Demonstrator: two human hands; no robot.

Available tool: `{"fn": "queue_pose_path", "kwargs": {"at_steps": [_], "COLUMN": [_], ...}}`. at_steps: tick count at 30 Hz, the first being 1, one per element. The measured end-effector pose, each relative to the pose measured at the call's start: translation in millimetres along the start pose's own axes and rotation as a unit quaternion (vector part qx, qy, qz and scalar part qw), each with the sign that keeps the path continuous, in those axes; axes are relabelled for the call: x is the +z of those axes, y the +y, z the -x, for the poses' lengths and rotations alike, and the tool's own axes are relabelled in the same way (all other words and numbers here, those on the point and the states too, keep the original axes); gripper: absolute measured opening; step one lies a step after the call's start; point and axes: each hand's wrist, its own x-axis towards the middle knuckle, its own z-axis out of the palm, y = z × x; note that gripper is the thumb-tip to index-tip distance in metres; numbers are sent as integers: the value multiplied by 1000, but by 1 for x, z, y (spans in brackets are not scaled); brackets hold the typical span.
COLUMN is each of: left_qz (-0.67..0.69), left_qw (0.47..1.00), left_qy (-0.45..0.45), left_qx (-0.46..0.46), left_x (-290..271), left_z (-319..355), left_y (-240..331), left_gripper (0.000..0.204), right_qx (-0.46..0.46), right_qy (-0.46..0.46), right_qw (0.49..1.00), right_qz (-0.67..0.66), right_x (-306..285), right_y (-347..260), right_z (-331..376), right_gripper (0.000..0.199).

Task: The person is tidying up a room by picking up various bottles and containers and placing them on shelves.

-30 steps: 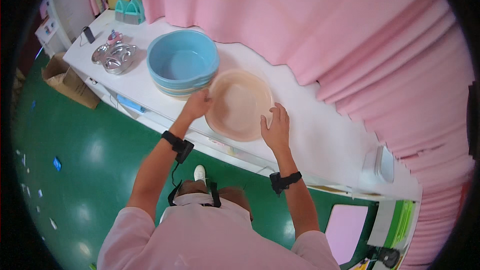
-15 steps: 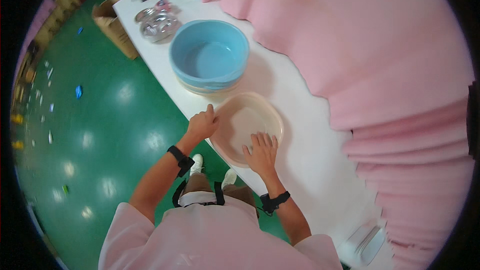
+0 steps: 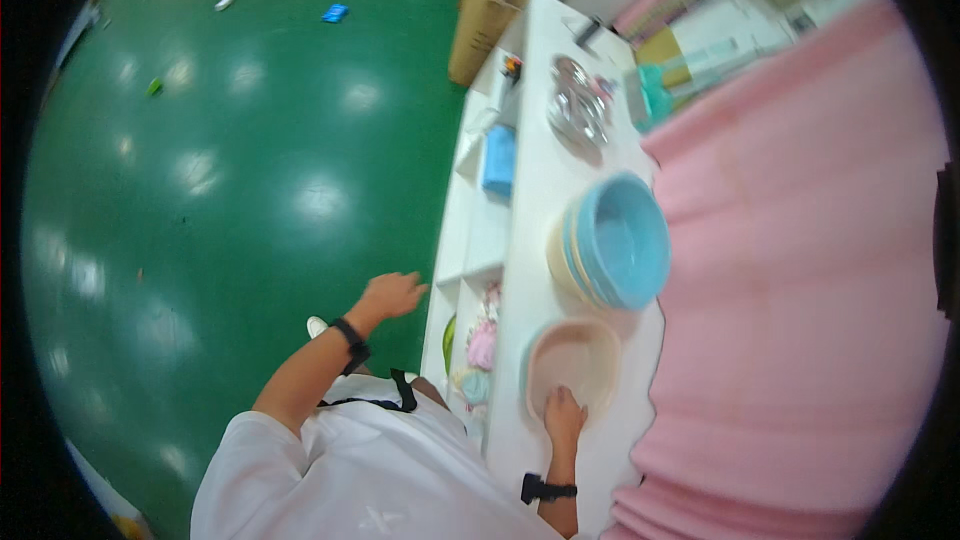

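Note:
A pinkish-beige plastic basin [image 3: 575, 345] stands on the white tabletop [image 3: 545, 35]. My right hand [image 3: 565, 415] reaches over its near side, fingers loosely stretched toward the basin's inside; nothing shows in them. Away from the table, my left hand [image 3: 393, 295] hovers above the green floor beside the shelf unit, its fingers extended and empty. Beyond the beige basin, a stack of round basins has a light blue basin [image 3: 630, 240] nested in it, with cream ones below. Shiny metal bowls [image 3: 580, 118] lie farther along the tabletop.
Under the tabletop, open shelves hold a blue container [image 3: 499, 160] and a pink bundle [image 3: 482, 345]. A cardboard box [image 3: 490, 15] stands past the table's far end. A pink curtain [image 3: 790, 270] hangs along the right side. Small litter, including a blue packet [image 3: 335, 13], lies on the floor.
My left hand has come off the beige basin's rim and moved left over the floor. My right hand remains at the basin. The view has turned left, bringing the shelves into sight.

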Motion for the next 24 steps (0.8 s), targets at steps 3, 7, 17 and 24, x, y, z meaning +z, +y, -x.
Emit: {"fn": "queue_pose_path", "kwargs": {"at_steps": [3, 7, 17, 24], "left_qz": [-17, 83, 226, 225], "left_qw": [978, 899, 814, 860], "left_qy": [40, 59, -36, 45], "left_qx": [-203, -426, -535, -455], "left_x": [8, 35, -65, -164], "left_z": [65, 212, 226, 68], "left_y": [-174, -350, -395, -466], "left_gripper": [25, 28, 21, 23], "right_qx": [-40, -181, -195, -245], "right_qy": [87, 123, 104, -6], "right_qw": [995, 975, 975, 968], "right_qz": [14, -45, -29, -57], "right_x": [-10, -13, 68, 157], "right_y": [-49, -176, -309, -437], "right_z": [-10, -30, -123, -271], "right_gripper": [30, 28, 22, 17]}}
